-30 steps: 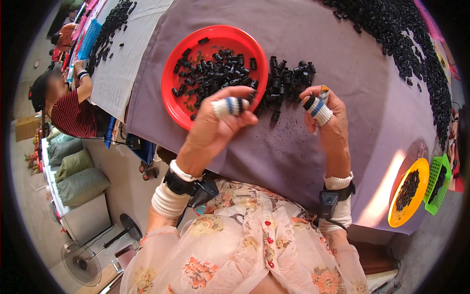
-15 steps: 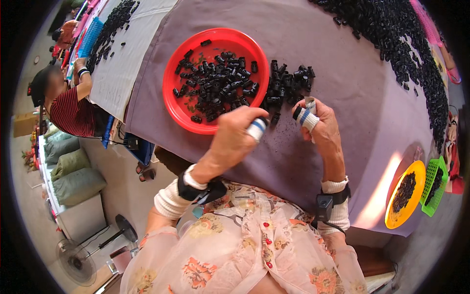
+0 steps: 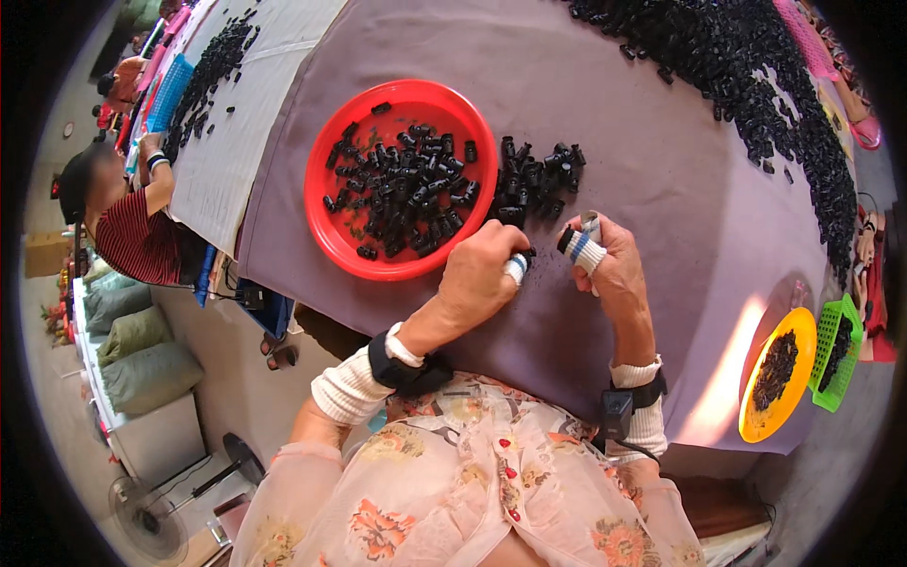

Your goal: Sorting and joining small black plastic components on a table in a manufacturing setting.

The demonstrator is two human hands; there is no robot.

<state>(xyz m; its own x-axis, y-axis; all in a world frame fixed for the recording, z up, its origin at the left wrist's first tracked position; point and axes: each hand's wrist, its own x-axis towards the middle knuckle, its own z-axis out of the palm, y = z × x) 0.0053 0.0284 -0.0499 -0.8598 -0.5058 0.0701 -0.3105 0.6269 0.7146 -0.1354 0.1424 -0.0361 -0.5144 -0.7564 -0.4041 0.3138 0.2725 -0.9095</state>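
Observation:
My left hand (image 3: 480, 271) is closed in a pinch at the right of the red basin (image 3: 326, 231). A small black plastic piece (image 3: 529, 253) shows at its fingertips, mostly covered. Closed too, my right hand (image 3: 612, 257) faces it a short gap away. A pale greyish strip (image 3: 590, 223) shows by its index finger, and a dark end sits at its thumb tip; what it grips is unclear. Both thumbs wear white wraps with blue stripes. Barrel-shaped black pieces (image 3: 411, 194) lie in the basin, and a loose heap (image 3: 543, 177) rests against its right side.
A long spread of black pieces (image 3: 727, 66) covers the far right of the cloth-covered table (image 3: 661, 189). At right are a yellow tray (image 3: 801, 364) and a green basket (image 3: 841, 354), both holding dark bits. At left, a person in a striped shirt (image 3: 142, 236) works at a pale table.
My left hand has moved right and slightly down, away from the basin's rim and closer to my right hand. The view has shifted a little. My right hand keeps its grip.

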